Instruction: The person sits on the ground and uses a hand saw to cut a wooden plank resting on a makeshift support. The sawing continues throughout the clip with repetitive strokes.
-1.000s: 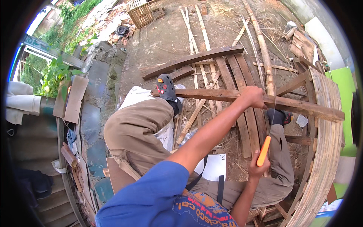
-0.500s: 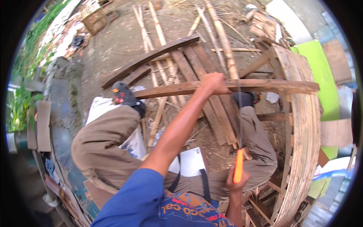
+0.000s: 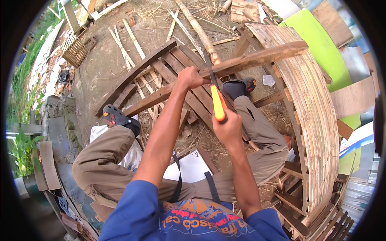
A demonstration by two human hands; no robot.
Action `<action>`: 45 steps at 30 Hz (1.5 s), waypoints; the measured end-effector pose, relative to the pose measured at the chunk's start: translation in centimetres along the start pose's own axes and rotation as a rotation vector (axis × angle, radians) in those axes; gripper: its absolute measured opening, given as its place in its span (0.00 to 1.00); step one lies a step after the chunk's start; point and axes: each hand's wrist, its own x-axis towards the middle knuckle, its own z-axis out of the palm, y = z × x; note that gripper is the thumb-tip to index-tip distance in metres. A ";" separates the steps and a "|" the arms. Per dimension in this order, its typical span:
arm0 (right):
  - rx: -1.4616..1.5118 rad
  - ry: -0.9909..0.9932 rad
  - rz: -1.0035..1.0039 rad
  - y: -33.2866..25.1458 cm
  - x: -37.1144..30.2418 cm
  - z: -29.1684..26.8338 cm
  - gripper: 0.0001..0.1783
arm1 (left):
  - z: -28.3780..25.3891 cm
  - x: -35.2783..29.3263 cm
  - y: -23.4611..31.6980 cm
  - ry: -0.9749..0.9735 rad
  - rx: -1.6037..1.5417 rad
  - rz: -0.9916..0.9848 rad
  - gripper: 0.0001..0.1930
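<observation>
Wooden beam (image 3: 245, 63): We see a long brown timber slanting across the middle of the view, from 9 o'clock up to 2 o'clock, above several loose planks (image 3: 163, 72).
Saw (image 3: 218, 100): We find its orange-and-yellow handle just off centre toward 2 o'clock, with the dark blade pointing to 12 and crossing the beam.
Left hand (image 3: 190, 77): At 12 o'clock, we see its grip closed over the beam, just to the left of the blade.
Right hand (image 3: 228, 125): Near centre toward 3 o'clock, we see its grip wrapped around the saw handle.
Legs and feet: We see brown trousers (image 3: 106, 158) on bent, spread legs. One dark clog (image 3: 118, 117) sits at 9 o'clock beside the beam's left end, the other (image 3: 250, 84) at 2 o'clock, below the beam.
Bamboo slats (image 3: 313, 132): We see a long, pale slatted surface at 3 o'clock; the beam's right end passes over its upper part.
Around us: A bamboo pole (image 3: 197, 30) lies at 12 o'clock, a slatted crate (image 3: 74, 50) at 10, a bright green panel (image 3: 321, 38) at 2, and a white sheet (image 3: 187, 168) at 6.
</observation>
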 end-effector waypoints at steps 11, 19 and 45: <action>-0.053 -0.051 0.153 -0.4 -13.7 -6.6 0.07 | 0.9 -2.1 1.3 0.086 -0.030 -0.008 0.33; 0.006 0.014 0.054 0.1 -0.1 0.0 0.09 | 0.5 -0.7 0.8 0.000 -0.039 0.016 0.35; -0.037 -0.018 0.048 2.2 -14.4 -4.7 0.13 | -1.4 -1.9 0.7 -0.153 -0.203 0.099 0.29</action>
